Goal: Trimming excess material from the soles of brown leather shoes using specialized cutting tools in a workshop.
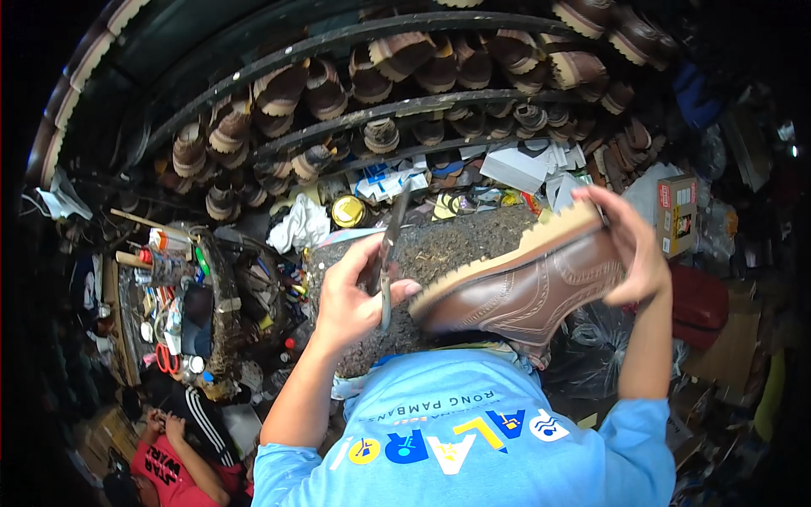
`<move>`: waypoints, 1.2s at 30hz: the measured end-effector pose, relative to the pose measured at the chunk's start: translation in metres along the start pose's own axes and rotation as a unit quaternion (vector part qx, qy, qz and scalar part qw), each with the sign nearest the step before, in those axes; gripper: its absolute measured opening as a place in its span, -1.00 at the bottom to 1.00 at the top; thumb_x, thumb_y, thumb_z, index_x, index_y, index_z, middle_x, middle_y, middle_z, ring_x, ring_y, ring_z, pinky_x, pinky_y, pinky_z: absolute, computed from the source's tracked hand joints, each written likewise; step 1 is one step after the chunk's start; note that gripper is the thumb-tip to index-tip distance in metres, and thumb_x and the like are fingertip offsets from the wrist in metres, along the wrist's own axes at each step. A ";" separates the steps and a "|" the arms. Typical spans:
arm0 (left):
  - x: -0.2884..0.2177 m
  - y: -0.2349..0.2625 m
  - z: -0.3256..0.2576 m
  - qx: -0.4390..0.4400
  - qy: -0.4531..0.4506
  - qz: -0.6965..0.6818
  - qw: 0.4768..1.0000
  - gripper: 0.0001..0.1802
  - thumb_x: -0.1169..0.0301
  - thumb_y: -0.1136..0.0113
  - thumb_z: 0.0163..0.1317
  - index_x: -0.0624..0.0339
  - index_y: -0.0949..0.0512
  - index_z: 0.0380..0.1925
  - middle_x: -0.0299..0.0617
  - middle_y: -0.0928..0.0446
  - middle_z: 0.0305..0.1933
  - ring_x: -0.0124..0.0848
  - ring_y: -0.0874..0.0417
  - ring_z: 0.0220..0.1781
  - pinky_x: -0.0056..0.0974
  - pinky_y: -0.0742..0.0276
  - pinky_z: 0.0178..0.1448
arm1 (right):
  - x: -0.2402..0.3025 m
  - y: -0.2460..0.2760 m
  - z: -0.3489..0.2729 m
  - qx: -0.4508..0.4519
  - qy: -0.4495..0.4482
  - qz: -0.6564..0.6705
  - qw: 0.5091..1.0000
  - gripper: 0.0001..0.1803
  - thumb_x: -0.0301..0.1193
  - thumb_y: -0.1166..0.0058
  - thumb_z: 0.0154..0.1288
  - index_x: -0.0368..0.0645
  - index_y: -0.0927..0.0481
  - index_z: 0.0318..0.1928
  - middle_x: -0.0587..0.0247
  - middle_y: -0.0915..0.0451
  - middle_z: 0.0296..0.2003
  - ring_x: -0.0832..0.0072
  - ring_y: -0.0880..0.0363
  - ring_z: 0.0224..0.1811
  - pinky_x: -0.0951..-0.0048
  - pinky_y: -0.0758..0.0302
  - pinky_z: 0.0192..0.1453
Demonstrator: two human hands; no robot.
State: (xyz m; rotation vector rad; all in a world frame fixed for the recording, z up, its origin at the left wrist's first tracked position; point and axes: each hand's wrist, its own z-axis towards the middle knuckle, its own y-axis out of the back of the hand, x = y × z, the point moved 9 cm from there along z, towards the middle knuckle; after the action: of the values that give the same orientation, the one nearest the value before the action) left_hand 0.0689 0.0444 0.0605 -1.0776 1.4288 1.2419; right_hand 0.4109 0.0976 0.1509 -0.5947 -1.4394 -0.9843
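In my right hand (635, 253) is a brown leather boot (528, 287), gripped round its heel end. The boot lies tipped over, its tan lugged sole (515, 253) turned up and away from me, with the toe pointing left. My left hand (348, 291) is closed round a pair of scissors (394, 232), dark blades pointing up. The left thumb sits beside the boot's toe; whether it touches the sole I cannot tell. Behind the boot is a dark, rough, crusted work surface (422, 253).
Shelves (338, 122) full of brown shoes span the back. A cluttered tool tray (182, 296) stands at left, with red-handled scissors (167, 359). A yellow-lidded tin (348, 211) and white cloth (300, 224) lie beyond the work surface. Another person in red (169, 465) is at lower left.
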 end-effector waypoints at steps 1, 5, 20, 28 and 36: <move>0.002 -0.008 0.013 0.020 0.013 -0.065 0.998 -0.04 0.32 -0.74 -0.03 0.25 -0.42 0.38 -0.33 -0.55 -0.13 -0.38 -0.68 0.10 -0.27 -0.59 0.25 | 0.006 0.007 0.020 0.037 0.025 0.025 0.999 0.29 -0.35 -0.57 -0.41 -0.41 -0.29 0.50 -0.06 -0.42 0.43 0.22 -0.37 0.51 0.20 -0.24 0.61; 0.016 -0.059 0.058 0.130 0.045 -0.316 0.939 0.19 0.07 -0.77 -0.15 0.17 -0.29 0.47 -0.29 -0.53 -0.08 -0.28 -0.65 0.21 -0.22 -0.63 0.20 | 0.008 0.004 0.100 0.150 0.046 0.085 0.984 0.22 -0.31 -0.56 -0.39 -0.43 -0.37 0.44 -0.09 -0.51 0.37 0.21 -0.48 0.43 0.18 -0.34 0.60; 0.049 -0.071 0.041 0.001 0.134 -0.547 0.826 -0.21 -0.01 -0.36 0.35 0.28 -0.36 0.38 0.08 -0.57 0.30 -0.09 -0.65 0.28 0.06 -0.58 0.41 | -0.039 -0.103 -0.018 -0.119 0.178 -0.060 0.975 0.13 -0.16 -0.61 0.02 -0.16 -0.24 0.55 -0.12 -0.37 0.45 0.03 -0.30 0.55 -0.02 -0.29 0.57; 0.014 -0.116 0.033 0.054 0.195 -0.597 0.776 -0.18 -0.18 -0.27 0.37 0.16 -0.37 0.40 -0.01 -0.55 0.34 -0.10 -0.60 0.35 0.09 -0.52 0.48 | 0.028 -0.134 -0.016 -0.203 0.357 -0.255 0.876 -0.11 -0.20 -0.64 0.05 -0.20 -0.40 0.29 -0.24 -0.51 0.28 -0.14 -0.52 0.37 -0.12 -0.49 0.45; 0.054 -0.049 -0.040 -0.038 0.249 -0.246 0.936 -0.27 -0.06 -0.18 0.51 0.07 -0.25 0.50 -0.14 -0.63 -0.08 -0.39 -0.69 -0.21 -0.23 -0.71 -0.06 | 0.021 -0.064 -0.019 -0.303 0.265 -0.076 0.912 -0.28 -0.47 -0.61 0.04 -0.26 -0.51 0.21 -0.13 -0.61 0.18 0.15 -0.60 0.27 0.17 -0.52 0.38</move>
State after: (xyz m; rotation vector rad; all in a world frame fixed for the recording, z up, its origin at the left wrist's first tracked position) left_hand 0.1033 -0.0032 0.0007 -1.7655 1.3503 0.6878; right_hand 0.3645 0.0447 0.1554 -0.5964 -0.6883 -1.5966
